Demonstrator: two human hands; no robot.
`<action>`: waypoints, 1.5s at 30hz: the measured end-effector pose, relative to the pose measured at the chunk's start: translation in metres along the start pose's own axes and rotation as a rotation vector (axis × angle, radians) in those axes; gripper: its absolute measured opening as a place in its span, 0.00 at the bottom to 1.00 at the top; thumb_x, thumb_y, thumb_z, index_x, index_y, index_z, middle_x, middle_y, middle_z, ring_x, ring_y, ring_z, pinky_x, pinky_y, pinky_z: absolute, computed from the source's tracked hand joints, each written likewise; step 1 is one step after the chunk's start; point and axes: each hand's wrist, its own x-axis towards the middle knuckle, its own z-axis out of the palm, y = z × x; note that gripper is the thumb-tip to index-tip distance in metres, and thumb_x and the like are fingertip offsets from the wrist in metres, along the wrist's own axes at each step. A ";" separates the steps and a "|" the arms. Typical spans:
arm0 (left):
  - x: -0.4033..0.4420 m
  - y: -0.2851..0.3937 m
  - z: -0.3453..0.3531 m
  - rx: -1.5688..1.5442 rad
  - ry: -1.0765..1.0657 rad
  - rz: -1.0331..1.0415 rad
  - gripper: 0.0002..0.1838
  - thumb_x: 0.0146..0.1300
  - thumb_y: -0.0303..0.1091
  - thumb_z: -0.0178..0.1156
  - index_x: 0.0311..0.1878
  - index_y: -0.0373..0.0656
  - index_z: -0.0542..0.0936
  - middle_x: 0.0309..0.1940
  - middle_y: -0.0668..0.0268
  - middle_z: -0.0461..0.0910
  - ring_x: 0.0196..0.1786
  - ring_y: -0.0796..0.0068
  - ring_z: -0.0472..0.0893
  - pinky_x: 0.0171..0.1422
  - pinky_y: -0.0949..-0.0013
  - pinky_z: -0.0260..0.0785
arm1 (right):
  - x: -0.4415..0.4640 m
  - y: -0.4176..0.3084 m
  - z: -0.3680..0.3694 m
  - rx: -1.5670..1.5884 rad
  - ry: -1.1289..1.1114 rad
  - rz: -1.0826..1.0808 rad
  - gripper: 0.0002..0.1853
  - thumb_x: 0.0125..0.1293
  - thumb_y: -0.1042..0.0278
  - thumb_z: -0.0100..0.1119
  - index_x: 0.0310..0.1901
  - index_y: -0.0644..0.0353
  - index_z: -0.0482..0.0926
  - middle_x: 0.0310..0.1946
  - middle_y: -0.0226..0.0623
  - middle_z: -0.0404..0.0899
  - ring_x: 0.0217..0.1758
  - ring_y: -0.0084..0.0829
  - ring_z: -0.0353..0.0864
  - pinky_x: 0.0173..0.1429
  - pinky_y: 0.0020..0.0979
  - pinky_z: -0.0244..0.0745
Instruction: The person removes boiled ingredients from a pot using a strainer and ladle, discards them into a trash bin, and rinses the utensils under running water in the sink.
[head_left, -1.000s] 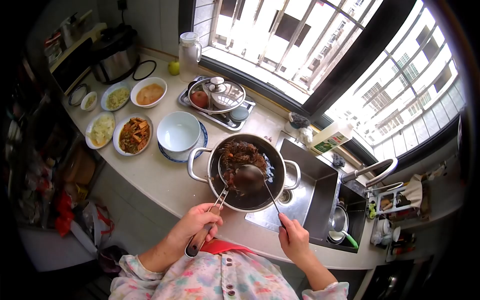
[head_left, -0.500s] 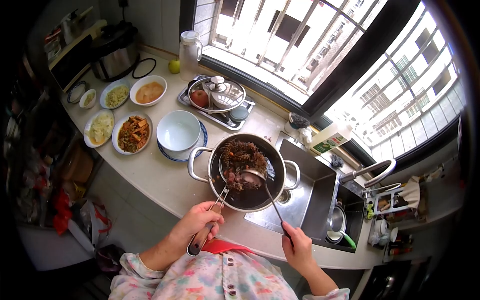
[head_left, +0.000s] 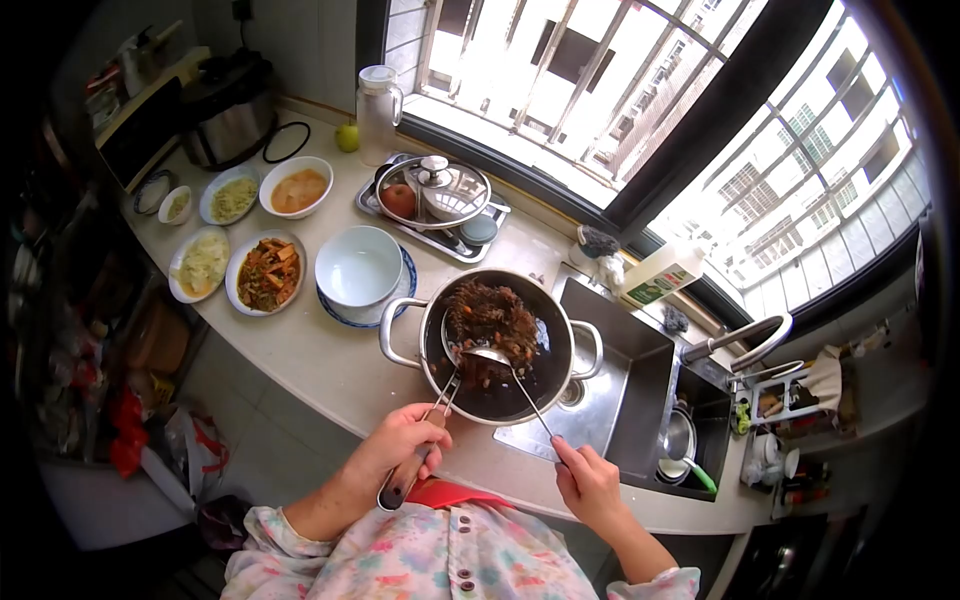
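Note:
My left hand (head_left: 412, 442) is closed around the wooden handle of a strainer (head_left: 402, 478). The strainer's basin lies inside a steel pot (head_left: 392, 345), heaped with dark, wet, clumped solids (head_left: 490, 312) flecked with orange bits. My right hand (head_left: 588, 484) grips the thin handle of a ladle (head_left: 487, 356), its metal bowl resting against the near side of the heap. Dark liquid fills the pot below. The strainer's mesh is mostly hidden by the solids. The pot stands on the counter beside the sink.
Left of the pot, a pale bowl (head_left: 357, 266) sits on a blue-rimmed plate. Further left are several food dishes, including a browned dish (head_left: 268, 272). Behind stands a tray with a glass lid (head_left: 434, 192). The sink (head_left: 630, 395), faucet (head_left: 745, 345) and a white bottle (head_left: 663, 272) are at right.
The ladle's bowl has shifted left and toward me, its face turned on the heap. My right hand has moved slightly up and left. My left hand and the strainer stay nearly in place.

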 end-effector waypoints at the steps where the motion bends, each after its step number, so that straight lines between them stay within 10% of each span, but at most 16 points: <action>1: 0.001 -0.001 -0.001 -0.002 -0.004 0.005 0.17 0.58 0.25 0.50 0.52 0.36 0.68 0.29 0.61 0.74 0.17 0.79 0.72 0.16 0.78 0.65 | -0.002 0.000 -0.002 0.000 0.002 -0.015 0.23 0.48 0.81 0.58 0.50 0.60 0.75 0.22 0.37 0.71 0.19 0.35 0.71 0.23 0.32 0.67; 35: -0.042 0.036 0.021 0.085 -0.115 0.060 0.20 0.58 0.24 0.47 0.55 0.34 0.65 0.32 0.59 0.73 0.15 0.79 0.71 0.14 0.77 0.64 | 0.002 -0.002 -0.022 0.090 0.418 0.075 0.24 0.50 0.84 0.55 0.52 0.65 0.72 0.23 0.43 0.72 0.21 0.37 0.72 0.25 0.32 0.68; 45: -0.059 0.057 0.035 0.073 -0.164 0.059 0.21 0.59 0.24 0.47 0.57 0.34 0.65 0.32 0.60 0.73 0.17 0.80 0.71 0.15 0.78 0.65 | -0.004 0.017 -0.028 0.397 0.344 0.507 0.15 0.56 0.78 0.51 0.47 0.62 0.67 0.18 0.38 0.69 0.18 0.30 0.69 0.23 0.32 0.63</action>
